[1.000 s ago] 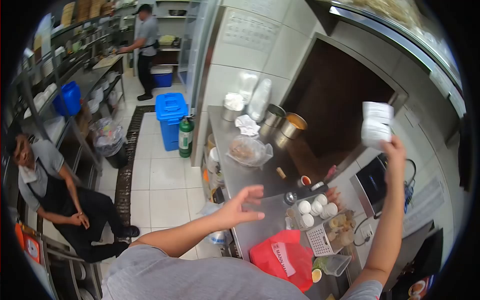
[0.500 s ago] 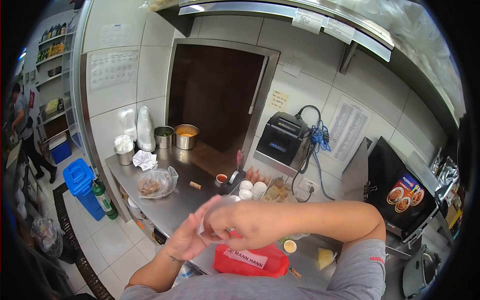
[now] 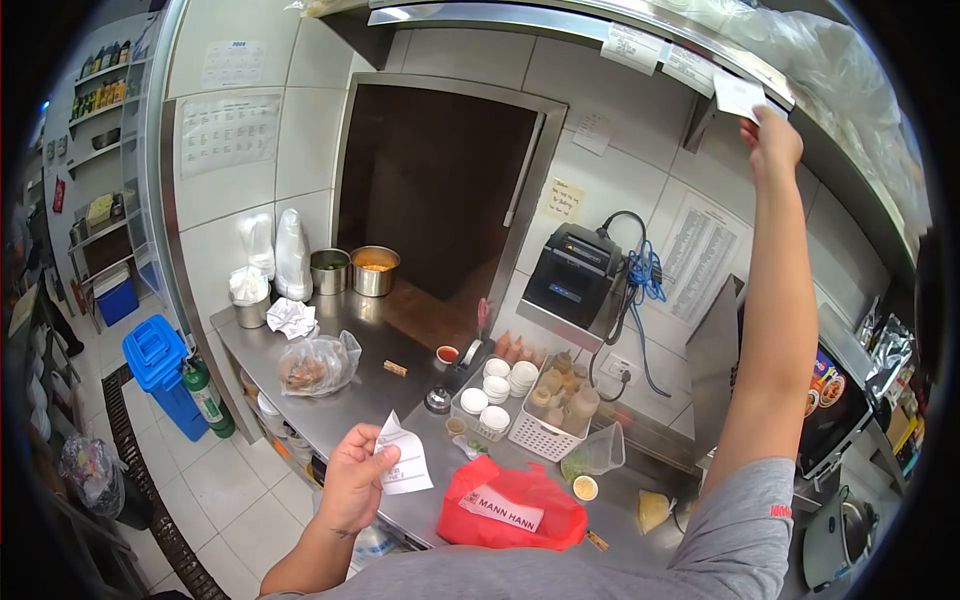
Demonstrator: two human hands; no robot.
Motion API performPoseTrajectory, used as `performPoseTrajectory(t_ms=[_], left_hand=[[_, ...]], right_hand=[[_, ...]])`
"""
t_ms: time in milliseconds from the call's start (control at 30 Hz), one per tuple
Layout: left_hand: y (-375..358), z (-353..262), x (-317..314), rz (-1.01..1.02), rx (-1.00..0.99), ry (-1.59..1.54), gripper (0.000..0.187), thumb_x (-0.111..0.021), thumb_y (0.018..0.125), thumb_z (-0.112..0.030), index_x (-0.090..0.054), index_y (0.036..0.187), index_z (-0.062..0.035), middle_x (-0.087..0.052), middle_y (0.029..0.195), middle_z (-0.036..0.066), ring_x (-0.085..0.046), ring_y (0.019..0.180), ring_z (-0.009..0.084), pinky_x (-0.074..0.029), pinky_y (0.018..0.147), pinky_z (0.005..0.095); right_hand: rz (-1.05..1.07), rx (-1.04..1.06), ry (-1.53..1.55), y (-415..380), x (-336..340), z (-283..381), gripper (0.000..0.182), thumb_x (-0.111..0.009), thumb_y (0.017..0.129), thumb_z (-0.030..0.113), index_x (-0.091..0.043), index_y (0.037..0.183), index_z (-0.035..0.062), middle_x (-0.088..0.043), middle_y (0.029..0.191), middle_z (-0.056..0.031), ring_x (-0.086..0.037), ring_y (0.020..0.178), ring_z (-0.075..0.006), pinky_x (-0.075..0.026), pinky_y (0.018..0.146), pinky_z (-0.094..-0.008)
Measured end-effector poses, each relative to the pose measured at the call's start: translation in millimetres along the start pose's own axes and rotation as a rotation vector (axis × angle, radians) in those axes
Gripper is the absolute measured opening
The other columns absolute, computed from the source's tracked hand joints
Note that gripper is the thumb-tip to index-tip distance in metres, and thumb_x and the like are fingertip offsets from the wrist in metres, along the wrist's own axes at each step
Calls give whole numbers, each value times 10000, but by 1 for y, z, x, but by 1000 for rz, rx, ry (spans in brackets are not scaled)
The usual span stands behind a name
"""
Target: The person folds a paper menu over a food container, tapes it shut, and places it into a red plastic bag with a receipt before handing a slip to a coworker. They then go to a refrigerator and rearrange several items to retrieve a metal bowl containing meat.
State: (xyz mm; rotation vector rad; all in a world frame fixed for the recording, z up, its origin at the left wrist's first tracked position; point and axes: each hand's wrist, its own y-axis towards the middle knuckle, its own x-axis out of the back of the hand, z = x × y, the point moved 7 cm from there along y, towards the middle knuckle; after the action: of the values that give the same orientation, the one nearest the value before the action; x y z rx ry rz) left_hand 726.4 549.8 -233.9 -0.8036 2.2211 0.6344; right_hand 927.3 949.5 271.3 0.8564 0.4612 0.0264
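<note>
Pinched between the thumb and fingers of my left hand (image 3: 358, 470) is a printed paper slip (image 3: 405, 458), held over the counter's front edge. My right hand (image 3: 775, 145) reaches high to the right and grips a second white paper slip (image 3: 738, 97) against the metal rail (image 3: 520, 26) under the shelf. Two more printed receipts, one (image 3: 632, 47) and another (image 3: 690, 68), hang from that rail just left of it. Below my arms a red bag (image 3: 512, 505) with a "MANN HANN" label lies on the steel counter.
A receipt printer (image 3: 572, 275) with cables sits on a wall ledge. White cups (image 3: 494, 418) and a basket of squeeze bottles (image 3: 550, 428) stand behind the red bag. To the left are a plastic bag of food (image 3: 318, 365) and two steel pots (image 3: 374, 272). A monitor (image 3: 860, 400) stands at right.
My hands, together over the counter before, have separated. The right rose to the rail with a slip; the left moved down and left with another. The person at far left is mostly out of sight.
</note>
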Motion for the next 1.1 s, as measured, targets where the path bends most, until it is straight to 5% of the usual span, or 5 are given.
performPoseTrajectory(t_ms=[367,433,733,1033,1100], left_hand=[[-23,-22,26,-154,-71,172,352,-643,788,83,-518,1104,-9,-602,1066,91,-598,957,145,-494,860,280],[-28,-24,28,-181,-109,199,362,-647,784,85,-519,1110,-8,-599,1065,90,-595,960,145,-496,856,274],[-38,-23,46,-284,-205,718,550,-649,684,143,-519,1195,-13,-529,1224,88,-488,1175,193,-401,990,305],[-65,13,69,-549,-255,916,780,-435,609,196,-387,1364,6,-460,1349,160,-539,1140,221,-475,900,280],[-68,27,58,-552,-151,857,811,-366,546,146,-422,1342,0,-534,1251,154,-574,1031,206,-458,869,258]], right_hand=[[-321,54,569,-10,-15,-31,346,-708,805,50,-541,1074,-90,-622,1024,-191,-656,831,-296,-571,634,-380],[-290,-328,433,-43,-39,-54,381,-735,800,105,-554,1100,-46,-618,1035,-172,-631,875,-294,-542,718,-413],[519,-175,413,-2,-102,-136,125,-591,885,73,-599,974,-14,-624,899,-89,-618,790,-212,-541,765,-329],[1462,-156,-24,-443,90,-154,301,-583,784,5,-604,1078,69,-632,919,6,-590,874,-76,-478,787,-240],[1465,-1023,60,-510,147,-215,307,-582,777,-31,-601,1071,56,-645,945,6,-606,856,-76,-497,753,-268]])
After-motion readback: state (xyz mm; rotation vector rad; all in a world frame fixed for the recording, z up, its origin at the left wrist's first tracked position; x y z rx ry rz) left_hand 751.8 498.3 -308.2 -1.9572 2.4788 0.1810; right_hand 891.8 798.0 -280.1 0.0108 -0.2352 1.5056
